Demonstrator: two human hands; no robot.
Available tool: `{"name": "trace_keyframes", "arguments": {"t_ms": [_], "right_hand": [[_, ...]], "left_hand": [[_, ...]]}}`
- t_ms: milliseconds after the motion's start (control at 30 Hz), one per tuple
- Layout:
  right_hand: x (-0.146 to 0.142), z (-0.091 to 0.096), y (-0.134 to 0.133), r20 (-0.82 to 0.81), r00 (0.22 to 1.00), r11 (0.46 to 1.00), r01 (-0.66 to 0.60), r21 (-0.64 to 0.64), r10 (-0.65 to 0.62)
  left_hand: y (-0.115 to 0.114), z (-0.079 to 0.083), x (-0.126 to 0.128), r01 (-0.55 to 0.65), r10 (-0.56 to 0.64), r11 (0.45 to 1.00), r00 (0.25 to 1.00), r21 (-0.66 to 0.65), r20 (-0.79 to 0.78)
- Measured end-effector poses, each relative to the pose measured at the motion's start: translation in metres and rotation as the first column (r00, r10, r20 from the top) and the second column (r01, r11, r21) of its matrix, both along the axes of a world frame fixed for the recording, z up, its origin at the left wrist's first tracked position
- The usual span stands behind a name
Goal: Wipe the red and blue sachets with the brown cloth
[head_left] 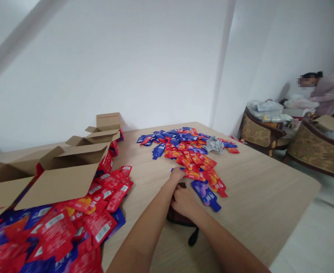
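"Sachets [181,145] in red, orange and blue form a loose heap on the table [252,216]. What is being handled in front of it?"

"The bag [180,218], dark and partly hidden, which lies on the table at the near side of the heap. The right hand [185,201] is curled over its upper part; the left hand [177,174] reaches just past it, beside an orange sachet [194,174]."

"And the state of the grip?"

"On the right, the fingers are bent against the bag, but whether they pinch it I cannot tell. On the left, the fingertips are partly hidden; whether they grasp anything, I cannot tell either."

"What could go wrong from here?"

"Three faults seem likely. First, the left hand, so close to the heap, could drag the orange sachet along with it. Second, the bag could slew round if the right hand pulled alone, since nothing else visibly braces it. Third, its black tab [194,237], which sticks out toward the right arm, could catch on a wrist."

"Is the left side a hazard too?"

"To a lesser degree. The pile [100,227] there, overlapping and glossy, leans up to the cartons [60,184]; a wide sweep of the left elbow could set it sliding. The blue sachet [204,194], right of the bag, might likewise be knocked by the right arm."
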State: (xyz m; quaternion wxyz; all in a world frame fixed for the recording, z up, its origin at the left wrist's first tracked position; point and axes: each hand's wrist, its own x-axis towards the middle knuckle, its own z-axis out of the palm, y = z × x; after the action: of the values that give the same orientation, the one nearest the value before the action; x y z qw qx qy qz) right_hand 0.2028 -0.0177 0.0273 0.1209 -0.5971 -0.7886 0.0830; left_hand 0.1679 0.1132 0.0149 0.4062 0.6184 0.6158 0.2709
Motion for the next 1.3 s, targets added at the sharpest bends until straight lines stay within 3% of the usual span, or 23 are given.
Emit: {"name": "trace_keyframes", "arguments": {"t_ms": [100,233,367,467,600,733,767,967,1167,1300], "right_hand": [[0.0,0.002,0.0,-0.004,1.0,1.0,0.01,-0.014,-0.01],[0.016,0.002,0.01,0.0,0.991,0.991,0.135,-0.027,-0.135],[0.044,-0.001,0.027,0.021,0.939,0.938,0.344,-0.038,-0.343],[0.05,-0.001,0.031,0.009,0.924,0.924,0.383,-0.017,-0.383],[0.016,0.003,0.009,-0.067,0.96,0.957,0.276,0.087,-0.271],[-0.03,0.002,-0.02,-0.01,0.997,0.992,-0.069,0.104,0.07],[-0.034,0.001,-0.022,0.018,0.996,0.993,-0.089,0.083,0.088],[-0.016,-0.002,-0.001,0.124,0.982,0.99,0.142,0.005,-0.142],[-0.039,-0.006,-0.016,0.059,0.997,0.998,-0.058,0.016,0.057],[-0.027,-0.005,-0.005,0.044,0.999,0.998,0.02,-0.053,-0.018]], "left_hand": [[-0.003,0.003,-0.012,-0.031,0.03,0.999,0.998,0.024,0.061],[-0.018,0.005,-0.061,-0.138,0.126,0.988,0.98,0.071,0.155],[-0.054,-0.006,-0.123,-0.231,0.215,0.971,0.954,0.057,0.208],[-0.087,-0.019,-0.148,-0.255,0.256,0.966,0.915,-0.046,0.312],[-0.118,-0.032,-0.146,-0.224,0.26,0.965,0.869,-0.134,0.421],[-0.127,-0.037,-0.137,-0.18,0.174,0.983,0.864,-0.033,0.472],[-0.128,-0.037,-0.136,-0.169,0.16,0.985,0.865,-0.024,0.475],[-0.133,-0.037,-0.134,-0.128,0.185,0.98,0.874,-0.153,0.45],[-0.13,-0.036,-0.135,-0.132,0.157,0.987,0.9,-0.088,0.407],[-0.132,-0.036,-0.135,-0.101,0.136,0.99,0.891,-0.102,0.434]]}}
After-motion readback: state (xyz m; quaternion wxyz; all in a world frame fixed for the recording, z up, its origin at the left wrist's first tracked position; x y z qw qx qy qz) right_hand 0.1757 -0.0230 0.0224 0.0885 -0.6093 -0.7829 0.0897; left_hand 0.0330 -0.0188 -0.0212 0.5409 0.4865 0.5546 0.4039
